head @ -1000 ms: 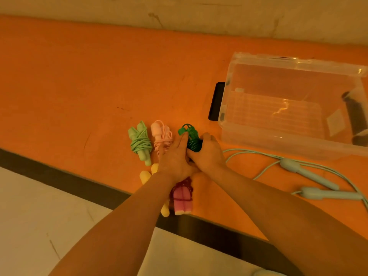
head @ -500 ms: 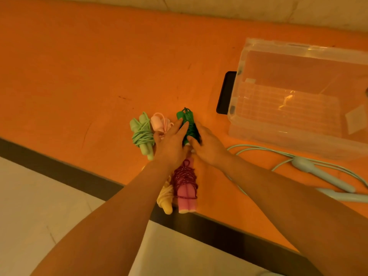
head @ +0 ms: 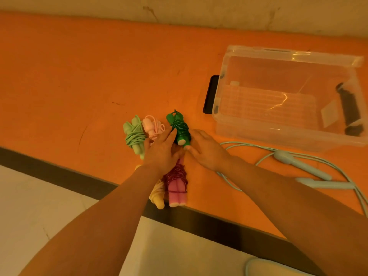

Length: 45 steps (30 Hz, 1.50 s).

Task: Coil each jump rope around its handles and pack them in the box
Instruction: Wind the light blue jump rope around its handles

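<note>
We note an orange table (head: 79, 72) with a dark front edge. Furthest left lies the light green rope (head: 133, 136), coiled round its two handles. Just beside it is the pale pink rope (head: 151, 126), also coiled, partly under our left hand (head: 161, 151). That hand lies with straight, relaxed fingers, its fingertips touching the left side of the dark green rope (head: 180, 130); it grasps nothing. Below our left wrist a yellow rope (head: 157, 196) and a pink-handled rope with dark red cord (head: 176, 188) lie side by side at the table's front edge, both wound. The dark green rope is coiled and rests on the table between our two hands. Our right hand (head: 207, 151) lies flat beside the rope's lower end, fingers extended; whether the fingertips actually touch the handles we cannot tell, since the hand hides the contact. To the right, a light blue rope (head: 302, 166) sprawls uncoiled, its handles near the box. The clear plastic box (head: 288, 140) stands open at the far right, with a dark cylindrical item (head: 349, 104) at its right end and a black flat object (head: 210, 94) just beside its left wall.
</note>
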### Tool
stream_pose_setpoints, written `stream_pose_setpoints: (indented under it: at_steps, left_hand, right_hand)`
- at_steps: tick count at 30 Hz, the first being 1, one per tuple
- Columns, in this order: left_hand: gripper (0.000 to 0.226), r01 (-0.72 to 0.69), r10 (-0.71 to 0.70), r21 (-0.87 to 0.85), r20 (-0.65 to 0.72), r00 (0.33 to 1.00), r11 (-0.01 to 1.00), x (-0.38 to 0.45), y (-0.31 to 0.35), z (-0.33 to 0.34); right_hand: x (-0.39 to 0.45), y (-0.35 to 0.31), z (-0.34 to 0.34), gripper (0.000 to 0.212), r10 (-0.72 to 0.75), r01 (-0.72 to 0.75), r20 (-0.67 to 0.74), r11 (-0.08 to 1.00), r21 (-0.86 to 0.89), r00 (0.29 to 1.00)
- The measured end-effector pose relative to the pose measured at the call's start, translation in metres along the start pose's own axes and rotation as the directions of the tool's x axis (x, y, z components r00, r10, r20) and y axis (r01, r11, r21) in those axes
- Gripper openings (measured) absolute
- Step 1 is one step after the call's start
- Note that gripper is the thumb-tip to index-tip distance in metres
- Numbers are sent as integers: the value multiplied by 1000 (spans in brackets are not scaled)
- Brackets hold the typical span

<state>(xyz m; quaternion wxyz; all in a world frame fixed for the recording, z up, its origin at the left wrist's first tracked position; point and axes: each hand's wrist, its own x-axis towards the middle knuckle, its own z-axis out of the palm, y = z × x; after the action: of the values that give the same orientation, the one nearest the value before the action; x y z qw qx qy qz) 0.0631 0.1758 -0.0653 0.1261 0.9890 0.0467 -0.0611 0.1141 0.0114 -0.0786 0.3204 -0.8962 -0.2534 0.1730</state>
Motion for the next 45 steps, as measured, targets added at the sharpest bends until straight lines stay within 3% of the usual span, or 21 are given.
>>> stream_pose_setpoints:
  at_steps: [5,12,21,26,33,41,45]
  left_hand:
    - [62,-79,78,133,11,997,988,-10,14,-11]
    - [67,-221,187,266,146,971,938,-23,45,-25]
    - [71,-476,405,336,260,876,813,-30,114,-10]
    - [71,-565,469,315,334,818,762,-28,159,8]
    - [64,-652,562,308,337,755,693,-24,213,38]
    - [55,-664,601,299,281,748,686,-19,235,68]
    - [56,-655,614,273,229,755,704,-19,236,75]
  right_hand:
    - [-27,1,-20,60,-43,50,51,988,-143,998]
    - [-92,17,-55,59,-7,72,162,914,-399,987]
    - [-166,60,-98,58,106,-15,135,837,-546,985]
    - [-203,95,-122,64,264,-131,152,806,-577,953]
    - [-226,135,-134,58,407,-299,18,701,-648,913]
    - [-215,155,-118,38,321,-282,-83,644,-711,943]
    - [-206,146,-109,24,195,-248,-158,645,-723,968]
